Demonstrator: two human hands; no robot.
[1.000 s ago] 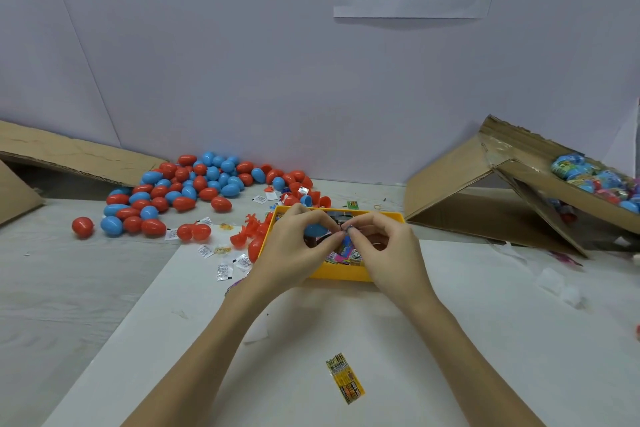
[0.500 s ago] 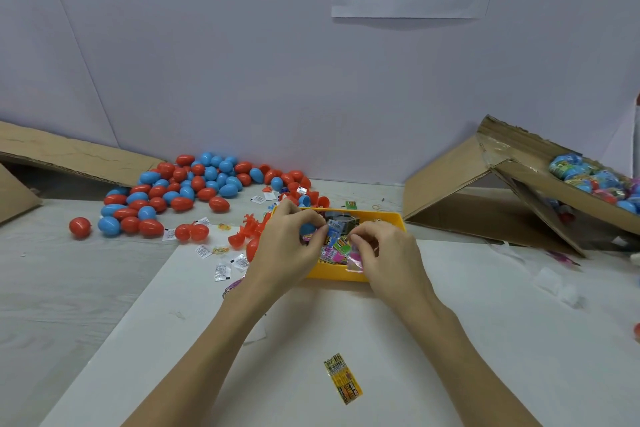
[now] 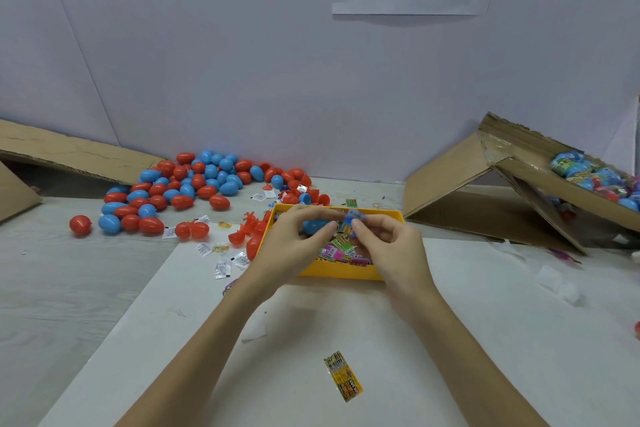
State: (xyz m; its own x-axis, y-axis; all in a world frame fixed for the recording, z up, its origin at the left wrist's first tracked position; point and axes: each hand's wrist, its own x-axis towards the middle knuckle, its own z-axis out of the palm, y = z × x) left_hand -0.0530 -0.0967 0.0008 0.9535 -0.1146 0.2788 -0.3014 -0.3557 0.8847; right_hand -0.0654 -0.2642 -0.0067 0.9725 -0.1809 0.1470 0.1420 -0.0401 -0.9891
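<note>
Watching through the head cam here. My left hand [image 3: 294, 243] has its fingers curled round a blue plastic egg [image 3: 314, 226], holding it just over the yellow tray [image 3: 341, 274]. My right hand [image 3: 393, 248] is pinching a small blue packet [image 3: 355, 217] between thumb and forefinger, right next to the egg. Can't tell if packet and egg actually touch, it's too blurry there.

The tray sits in the middle of the desk, toward its back edge, on the far end of a white sheet [image 3: 467, 340]. It's full of colourful little packets [image 3: 337, 248].

Left of the tray, up against the back edge of the desk, there's a big heap of red and blue eggs [image 3: 187, 184], with some white sachets [image 3: 221, 269] scattered between heap and tray. A tipped cardboard box [image 3: 540, 184] at the back right corner holds wrapped eggs [image 3: 588, 173]. One yellow sticker packet [image 3: 343, 376] lies flat on the sheet near the front edge, between my forearms.
</note>
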